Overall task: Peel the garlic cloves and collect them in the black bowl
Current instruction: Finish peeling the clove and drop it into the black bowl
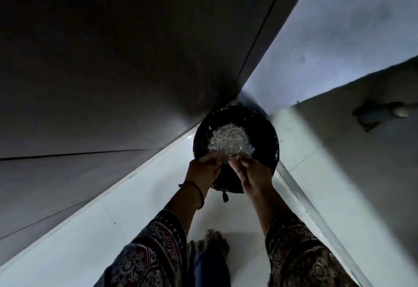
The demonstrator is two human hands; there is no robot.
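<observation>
Pale floor (135,207) holds a black bowl (269,133) of whitish papery bits (228,138); left hand (204,169) and right hand (251,173) pinch some.

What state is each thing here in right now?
black bowl: upright, partly filled.
pale heap: piled inside the bowl; cloves or skins, too dim to tell.
left hand: curled, pinching a small pale piece over the near rim.
right hand: curled, pinching the same piece.
</observation>
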